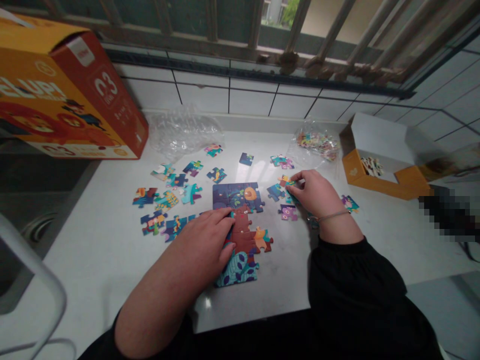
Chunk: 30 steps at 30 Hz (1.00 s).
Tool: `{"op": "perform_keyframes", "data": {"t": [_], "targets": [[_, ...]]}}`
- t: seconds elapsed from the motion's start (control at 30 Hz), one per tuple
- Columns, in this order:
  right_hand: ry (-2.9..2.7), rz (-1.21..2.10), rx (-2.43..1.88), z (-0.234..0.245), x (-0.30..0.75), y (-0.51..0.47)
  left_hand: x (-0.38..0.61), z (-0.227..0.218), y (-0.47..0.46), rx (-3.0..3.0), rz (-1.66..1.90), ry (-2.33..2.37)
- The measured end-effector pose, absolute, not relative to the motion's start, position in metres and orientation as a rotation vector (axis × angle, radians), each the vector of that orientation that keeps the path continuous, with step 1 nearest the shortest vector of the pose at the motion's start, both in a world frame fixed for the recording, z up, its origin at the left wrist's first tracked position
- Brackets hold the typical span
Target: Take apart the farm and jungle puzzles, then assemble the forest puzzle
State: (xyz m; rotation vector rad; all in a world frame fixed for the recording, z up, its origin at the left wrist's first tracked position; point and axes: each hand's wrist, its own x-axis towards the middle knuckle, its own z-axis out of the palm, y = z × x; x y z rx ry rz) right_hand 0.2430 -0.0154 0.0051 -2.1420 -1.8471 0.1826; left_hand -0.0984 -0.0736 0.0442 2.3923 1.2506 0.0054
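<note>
A partly joined jigsaw point(243, 225) lies in the middle of the white counter point(93, 250). My left hand point(206, 242) lies flat on its left side, fingers stretched over the brown and blue pieces. My right hand point(313, 192) rests to the right with fingers curled, pinching a loose teal piece point(289, 185) at its fingertips. Several loose pieces point(168, 200) are scattered to the left, and others such as a purple piece point(288, 213) lie close to my right hand.
An orange puzzle box point(67, 95) leans at the back left. A crumpled clear bag point(183, 132) lies behind the pieces. A bag of pieces point(318, 142) and an open small orange box point(378, 165) sit at the back right. A tiled wall rises behind.
</note>
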Motion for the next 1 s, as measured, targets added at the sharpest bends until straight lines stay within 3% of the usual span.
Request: {"op": "perform_keyframes", "data": {"t": [0.27, 0.73, 0.9, 1.0], "targets": [[-1.768, 0.263, -2.102, 0.003, 0.242, -0.014, -0.097, 0.048, -0.073, 2.385, -0.041, 1.256], [-1.794, 0.071, -2.094, 0.007, 0.241, -0.017, -0.099, 0.042, -0.074, 2.412, 0.001, 1.257], [-1.646, 0.267, -2.003, 0.023, 0.236, -0.021, -0.097, 0.047, -0.072, 2.415, -0.025, 1.23], [-1.643, 0.59, -1.781, 0.033, 0.231, -0.034, -0.097, 0.05, -0.071, 2.415, 0.006, 1.22]]}}
